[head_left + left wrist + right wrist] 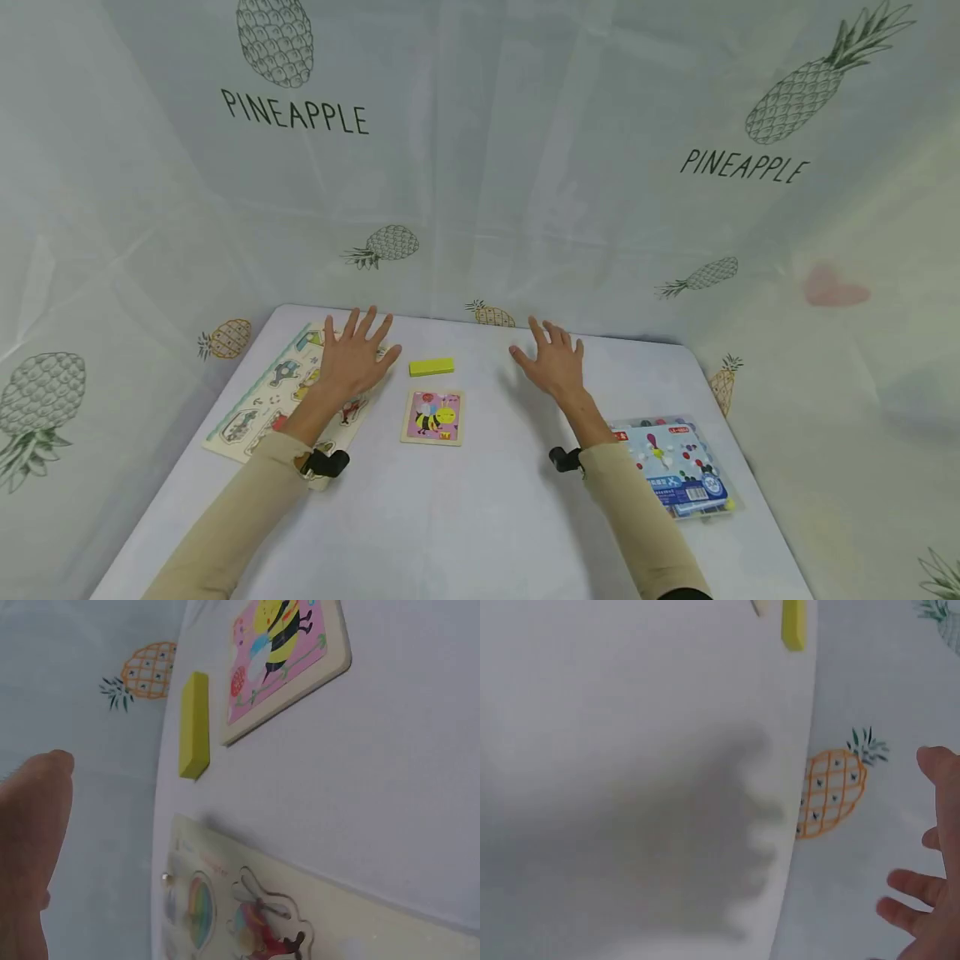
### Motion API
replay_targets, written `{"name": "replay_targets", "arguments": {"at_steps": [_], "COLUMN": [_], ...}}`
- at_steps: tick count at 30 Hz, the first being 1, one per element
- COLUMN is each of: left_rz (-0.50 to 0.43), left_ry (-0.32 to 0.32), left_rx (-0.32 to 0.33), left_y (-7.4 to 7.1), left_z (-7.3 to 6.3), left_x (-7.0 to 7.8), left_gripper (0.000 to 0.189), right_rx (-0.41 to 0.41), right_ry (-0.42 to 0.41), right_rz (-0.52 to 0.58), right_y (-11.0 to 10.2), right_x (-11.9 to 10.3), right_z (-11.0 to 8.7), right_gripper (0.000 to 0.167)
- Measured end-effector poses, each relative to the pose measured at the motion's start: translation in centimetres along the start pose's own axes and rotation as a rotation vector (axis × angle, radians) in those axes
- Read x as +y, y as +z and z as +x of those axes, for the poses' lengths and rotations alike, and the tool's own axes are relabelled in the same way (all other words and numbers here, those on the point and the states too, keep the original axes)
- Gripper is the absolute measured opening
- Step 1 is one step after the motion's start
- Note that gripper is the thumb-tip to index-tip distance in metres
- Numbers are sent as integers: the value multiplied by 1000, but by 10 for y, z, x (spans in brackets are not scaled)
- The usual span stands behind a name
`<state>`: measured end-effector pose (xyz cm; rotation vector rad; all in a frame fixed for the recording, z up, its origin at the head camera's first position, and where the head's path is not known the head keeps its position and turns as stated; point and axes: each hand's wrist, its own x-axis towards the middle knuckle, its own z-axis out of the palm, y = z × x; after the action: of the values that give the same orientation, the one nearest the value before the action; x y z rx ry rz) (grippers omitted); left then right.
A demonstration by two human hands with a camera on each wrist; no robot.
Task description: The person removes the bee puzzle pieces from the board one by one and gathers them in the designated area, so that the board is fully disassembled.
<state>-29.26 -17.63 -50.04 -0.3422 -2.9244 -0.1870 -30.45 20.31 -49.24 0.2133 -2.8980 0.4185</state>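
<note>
Currently left hand [350,362] and right hand [555,367] spread, holding nothing. Block [431,367] just beyond bee puzzle [432,417], board [279,398] left of it. Left palm's clearance over board hard to judge; sweeping low could skew it.

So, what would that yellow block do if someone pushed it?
The yellow block would probably slide rather than roll, given its flat faces. It lies long and low, so tipping seems unlikely. Its crisp, straight edges suggest it's stiff, though the material can't be told.
</note>
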Motion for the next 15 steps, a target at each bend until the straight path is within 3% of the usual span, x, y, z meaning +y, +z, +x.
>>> {"name": "replay_targets", "arguments": {"at_steps": [5, 9, 15], "left_rz": [-62, -138, -213], "left_ry": [25, 41, 78], "left_rx": [-6, 3, -73], "left_y": [9, 18, 33], "left_z": [-8, -22, -47], "left_x": [4, 18, 46], "left_gripper": [76, 76, 74], "right_rx": [-70, -141, -232], "right_ry": [-32, -39, -89], "right_rz": [229, 400, 489], "right_y": [16, 33, 58], "right_x": [-19, -35, -53], "right_z": [-13, -24, -39], "right_gripper": [72, 61, 48]}}
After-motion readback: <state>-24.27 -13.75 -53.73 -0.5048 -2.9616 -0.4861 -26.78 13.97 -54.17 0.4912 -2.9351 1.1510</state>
